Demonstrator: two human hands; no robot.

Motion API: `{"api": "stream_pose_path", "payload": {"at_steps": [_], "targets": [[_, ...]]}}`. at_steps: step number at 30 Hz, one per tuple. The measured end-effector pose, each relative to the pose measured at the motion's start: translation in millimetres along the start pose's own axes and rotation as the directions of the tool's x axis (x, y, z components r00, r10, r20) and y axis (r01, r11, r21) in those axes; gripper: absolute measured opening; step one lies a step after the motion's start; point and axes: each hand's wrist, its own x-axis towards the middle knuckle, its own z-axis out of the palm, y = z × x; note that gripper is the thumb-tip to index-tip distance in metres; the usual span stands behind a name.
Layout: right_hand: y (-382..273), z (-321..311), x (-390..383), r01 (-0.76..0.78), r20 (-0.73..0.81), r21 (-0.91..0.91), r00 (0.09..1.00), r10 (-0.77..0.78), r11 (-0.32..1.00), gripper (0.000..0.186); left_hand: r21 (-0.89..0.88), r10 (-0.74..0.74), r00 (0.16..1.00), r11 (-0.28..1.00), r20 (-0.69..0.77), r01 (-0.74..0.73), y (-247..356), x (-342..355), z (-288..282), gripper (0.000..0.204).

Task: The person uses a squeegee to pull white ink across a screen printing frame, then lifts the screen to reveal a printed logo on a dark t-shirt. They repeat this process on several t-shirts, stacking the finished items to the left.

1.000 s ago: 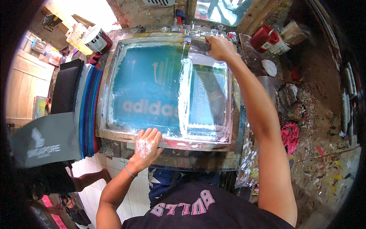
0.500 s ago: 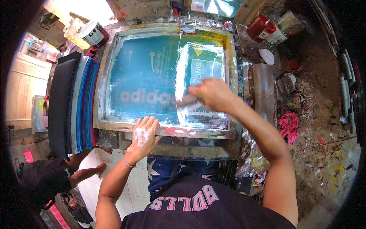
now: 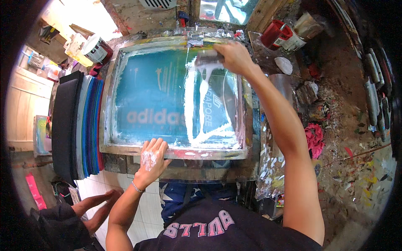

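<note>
A screen printing frame (image 3: 109,96) with a blue-green mesh (image 3: 144,94) lies in front of me, its far rail under a metal hinge clamp (image 3: 195,38). My left hand (image 3: 151,159), smeared with white on its back, grips the near wooden rail, fingers over the top. At the far right part of the mesh my right hand (image 3: 235,56) is closed on a squeegee (image 3: 208,57), blurred by motion. White ink (image 3: 204,90) lies in a thick band left of the open design and in streaks across it, trailing from the squeegee.
Left of the frame stands a stack of dark and blue fabric pieces (image 3: 86,125), with an ink tub (image 3: 97,49) behind it. At the right are a red tub (image 3: 276,34), a white lump (image 3: 284,65) and a pink rag (image 3: 315,140). Another person's legs (image 3: 96,209) show at lower left.
My right hand has moved the squeegee from the near part of the printed area to the far rail, leaving white ink streaks. My left hand stays on the near rail. The view has shifted slightly.
</note>
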Motion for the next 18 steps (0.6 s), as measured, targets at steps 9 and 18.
{"api": "stream_pose_path", "payload": {"at_steps": [9,18], "targets": [[13,18,7,-0.175,0.085,0.037,0.982,0.171,0.984,0.028,0.0,-0.003,1.0,1.0,0.002,0.003,0,1,0,0.045],[-121,-23,-144,-0.312,0.196,0.115,0.938,0.286,0.943,0.008,-0.001,0.034,0.999,0.999,-0.032,-0.034,-3,-2,4,0.045]]}}
